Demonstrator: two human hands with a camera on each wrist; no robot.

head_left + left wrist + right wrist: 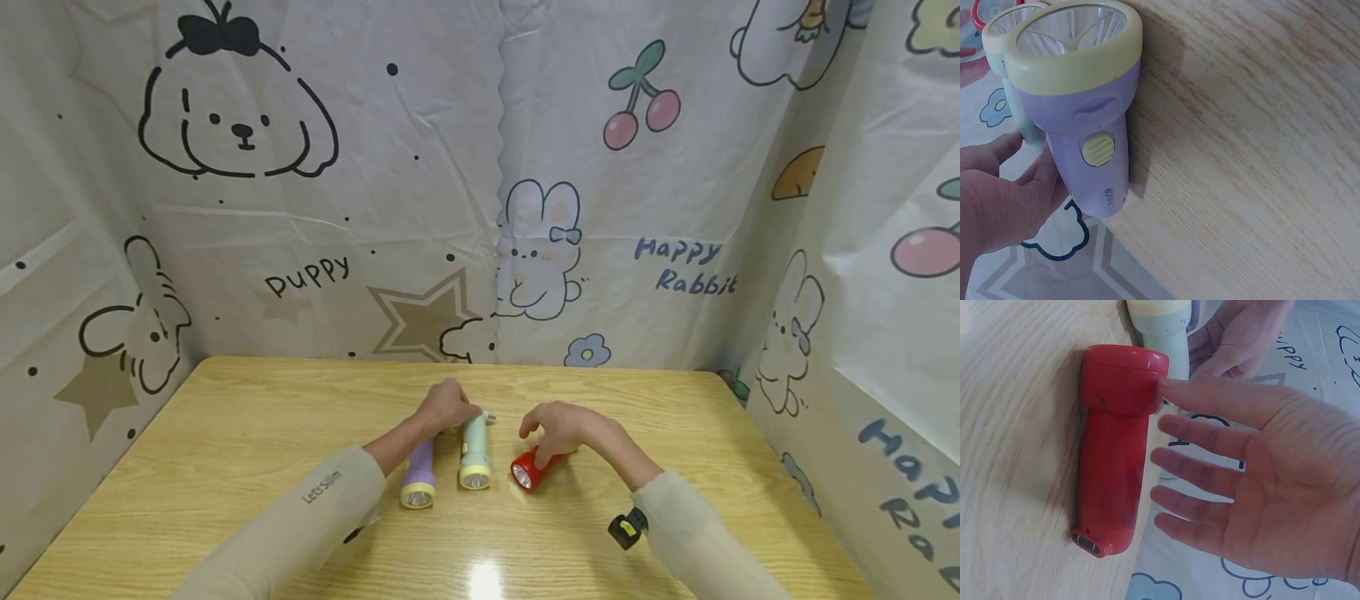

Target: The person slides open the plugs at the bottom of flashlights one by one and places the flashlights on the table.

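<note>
Three flashlights lie on the table. My left hand [447,406] grips the tail end of the mint green flashlight [475,450], whose cream-rimmed lens faces me; small metal prongs stick out at its tail. Left of it, partly under my left forearm, lies the purple flashlight [1094,112] with a cream rim and a cream switch. My right hand [1260,469] is beside the red flashlight [1113,450], fingers spread and fairly straight. Its thumb touches or nearly touches the red head, while the other fingers stay apart from the body.
The wood-grain table [262,433] has its far edge against a white printed cloth [420,167] that also hangs at both sides. A small black device [627,528] sits at my right wrist.
</note>
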